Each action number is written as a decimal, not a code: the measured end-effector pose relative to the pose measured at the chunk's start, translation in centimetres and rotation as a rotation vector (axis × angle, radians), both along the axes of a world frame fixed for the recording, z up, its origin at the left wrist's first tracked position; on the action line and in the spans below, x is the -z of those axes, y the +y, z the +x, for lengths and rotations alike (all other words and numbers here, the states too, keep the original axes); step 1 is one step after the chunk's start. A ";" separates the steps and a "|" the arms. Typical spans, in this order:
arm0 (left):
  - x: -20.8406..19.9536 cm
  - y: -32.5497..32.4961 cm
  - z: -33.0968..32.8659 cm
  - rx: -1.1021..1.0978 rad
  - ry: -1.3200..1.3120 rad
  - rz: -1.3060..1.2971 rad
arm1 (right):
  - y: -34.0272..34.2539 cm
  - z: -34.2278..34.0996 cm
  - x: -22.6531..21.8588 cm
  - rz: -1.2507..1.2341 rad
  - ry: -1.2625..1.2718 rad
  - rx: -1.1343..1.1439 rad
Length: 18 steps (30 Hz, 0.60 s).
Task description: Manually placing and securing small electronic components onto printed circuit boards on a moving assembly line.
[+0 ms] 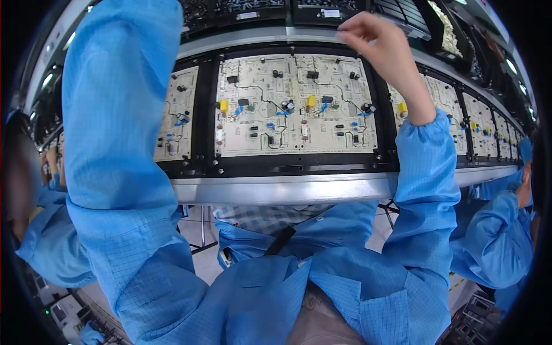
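My left arm, in a blue sleeve, reaches up and forward past the top edge, so my left hand is out of sight. Above the far right corner of the middle circuit board panel hovers my right hand. Its fingers are curled, with the thumb and fingertips close together. Anything held between them is too small to make out. The pale panel, set in a black frame, carries black capacitors, yellow block components and small blue parts. My right hand is just in front of the parts bins, not touching the panel.
Black bins of small components line the far side, one with pale parts at right. More framed boards run along the line. A metal rail edges it nearest me. Blue-sleeved co-workers sit on both sides.
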<state>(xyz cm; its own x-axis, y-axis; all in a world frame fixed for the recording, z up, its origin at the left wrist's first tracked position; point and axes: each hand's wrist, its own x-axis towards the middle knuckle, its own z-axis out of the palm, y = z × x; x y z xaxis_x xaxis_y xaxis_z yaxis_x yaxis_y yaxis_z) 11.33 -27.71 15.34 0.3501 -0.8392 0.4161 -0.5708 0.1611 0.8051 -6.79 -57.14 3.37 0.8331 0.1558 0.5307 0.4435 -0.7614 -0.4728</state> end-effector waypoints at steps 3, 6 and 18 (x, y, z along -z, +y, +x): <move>-0.7 -3.8 -6.2 -0.772 -0.583 0.378 | 2.6 -1.5 0.7 -0.023 0.160 -0.156; -1.2 -4.8 -7.1 -0.739 -0.380 0.270 | 5.0 -3.1 2.6 -0.215 0.149 -0.192; 7.2 -2.6 -13.5 -0.933 -0.453 -0.066 | 6.8 -4.5 3.6 -0.259 0.227 -0.133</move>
